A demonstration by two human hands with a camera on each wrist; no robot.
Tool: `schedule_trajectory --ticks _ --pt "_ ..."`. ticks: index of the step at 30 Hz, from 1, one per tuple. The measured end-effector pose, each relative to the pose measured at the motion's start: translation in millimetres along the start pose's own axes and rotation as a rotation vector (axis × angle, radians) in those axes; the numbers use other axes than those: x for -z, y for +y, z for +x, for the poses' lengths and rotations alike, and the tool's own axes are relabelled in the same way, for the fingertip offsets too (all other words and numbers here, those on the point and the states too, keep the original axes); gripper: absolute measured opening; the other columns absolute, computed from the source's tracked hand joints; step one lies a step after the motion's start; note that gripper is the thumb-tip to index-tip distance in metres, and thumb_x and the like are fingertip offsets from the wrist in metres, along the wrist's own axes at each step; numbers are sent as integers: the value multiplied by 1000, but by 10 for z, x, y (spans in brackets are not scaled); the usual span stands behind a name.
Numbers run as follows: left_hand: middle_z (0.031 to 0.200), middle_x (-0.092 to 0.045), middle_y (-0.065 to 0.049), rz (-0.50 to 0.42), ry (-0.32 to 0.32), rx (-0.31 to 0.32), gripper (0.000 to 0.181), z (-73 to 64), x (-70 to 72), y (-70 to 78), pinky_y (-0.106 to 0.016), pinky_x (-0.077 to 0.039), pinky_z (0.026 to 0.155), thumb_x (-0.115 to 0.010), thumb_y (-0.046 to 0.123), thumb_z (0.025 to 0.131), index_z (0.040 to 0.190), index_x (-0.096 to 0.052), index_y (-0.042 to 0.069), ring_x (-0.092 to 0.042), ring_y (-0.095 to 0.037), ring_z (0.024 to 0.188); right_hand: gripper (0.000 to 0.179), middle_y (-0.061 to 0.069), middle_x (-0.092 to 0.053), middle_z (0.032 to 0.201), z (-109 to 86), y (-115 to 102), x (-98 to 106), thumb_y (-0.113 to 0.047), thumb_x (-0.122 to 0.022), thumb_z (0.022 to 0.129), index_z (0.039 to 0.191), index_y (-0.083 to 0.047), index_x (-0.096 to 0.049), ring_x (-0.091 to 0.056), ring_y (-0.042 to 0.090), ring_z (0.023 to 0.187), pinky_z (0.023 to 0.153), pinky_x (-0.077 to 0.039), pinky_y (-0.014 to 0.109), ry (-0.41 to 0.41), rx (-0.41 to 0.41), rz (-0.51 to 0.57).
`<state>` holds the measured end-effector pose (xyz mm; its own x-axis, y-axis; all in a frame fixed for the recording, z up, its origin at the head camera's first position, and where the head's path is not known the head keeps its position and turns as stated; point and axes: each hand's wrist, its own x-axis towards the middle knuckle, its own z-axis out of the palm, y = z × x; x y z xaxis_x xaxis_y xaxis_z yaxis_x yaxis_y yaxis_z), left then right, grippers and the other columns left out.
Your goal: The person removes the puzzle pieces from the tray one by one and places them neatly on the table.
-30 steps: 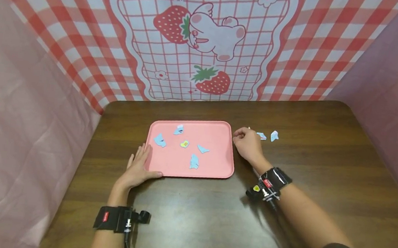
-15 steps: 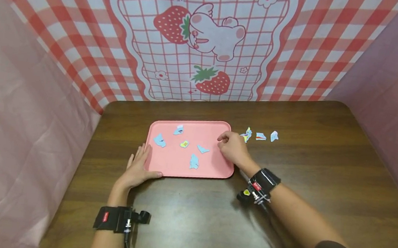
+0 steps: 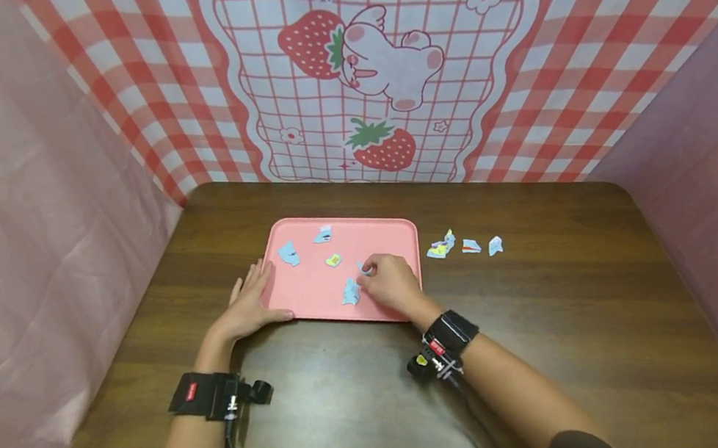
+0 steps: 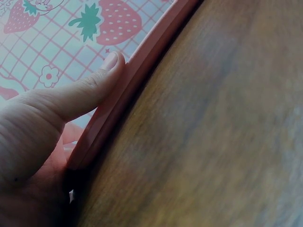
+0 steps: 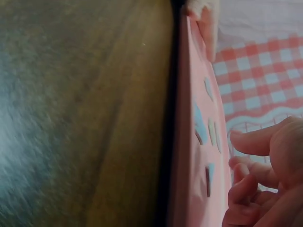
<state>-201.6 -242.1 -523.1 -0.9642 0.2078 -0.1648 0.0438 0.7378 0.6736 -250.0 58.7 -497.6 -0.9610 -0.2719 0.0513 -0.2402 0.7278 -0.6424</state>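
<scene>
Lying on the pink tray (image 3: 391,235), the narrow blue piece (image 3: 360,265) is partly hidden by the right hand (image 3: 392,285); a jagged blue piece (image 3: 351,292) lies nearer the person. Right hand: above the tray, thumb and forefinger bent toward each other with a gap between, other fingers curled, holding nothing; contact with the narrow blue piece cannot be told. Left hand (image 3: 249,309): spread at the tray's left near corner, thumb along the near rim, fingers fairly straight along the left side, gripping no piece. Yellow piece (image 3: 333,259) near tray middle. Three pieces (image 3: 472,246) in a row on the tabletop (image 3: 341,377), right of the tray.
</scene>
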Motion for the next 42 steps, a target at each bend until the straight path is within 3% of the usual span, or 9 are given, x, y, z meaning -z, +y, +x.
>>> schedule_trajectory --ticks 7,14,26,36,42 --pt "167 5 -20 3 4 -10 121 1 7 0 -56 12 118 -81 49 81 162 -3 3 11 -34 153 31 4 -72 98 -59 -67 -130 -33 -82 83 101 -9 -77 -67 23 90 74 -55 42 -47 -7 -123" --pt "167 5 -20 0 3 -5 122 -3 3 1 -56 12 118 -81 50 81 161 -3 3 11 -34 153 40 6 -66 96 -118 -124 -225 -38 -85 79 106 -10 -77 -66 26 84 67 -54 43 -50 -4 -195" --pt "167 4 -20 -1 6 1 121 1 -5 4 -56 12 118 -81 51 80 162 -5 3 11 -34 153 31 6 -61 98 -137 -194 -297 -20 -83 83 109 -5 -73 -63 26 87 75 -53 43 -71 -55 -130" --pt "167 4 -20 -1 3 0 122 -10 -13 6 -56 12 118 -81 50 80 161 -5 2 11 -34 153 29 3 -51 92 -128 -185 -324 -15 -84 81 104 -10 -67 -55 20 75 63 -47 35 -61 -87 -78" --pt "168 4 -18 -3 3 -6 121 -13 -8 -2 -56 12 118 -81 50 80 161 -5 2 10 -34 154 30 0 -57 89 -138 -183 -318 -14 -83 82 104 -12 -63 -56 18 78 64 -47 34 -53 -62 -54"
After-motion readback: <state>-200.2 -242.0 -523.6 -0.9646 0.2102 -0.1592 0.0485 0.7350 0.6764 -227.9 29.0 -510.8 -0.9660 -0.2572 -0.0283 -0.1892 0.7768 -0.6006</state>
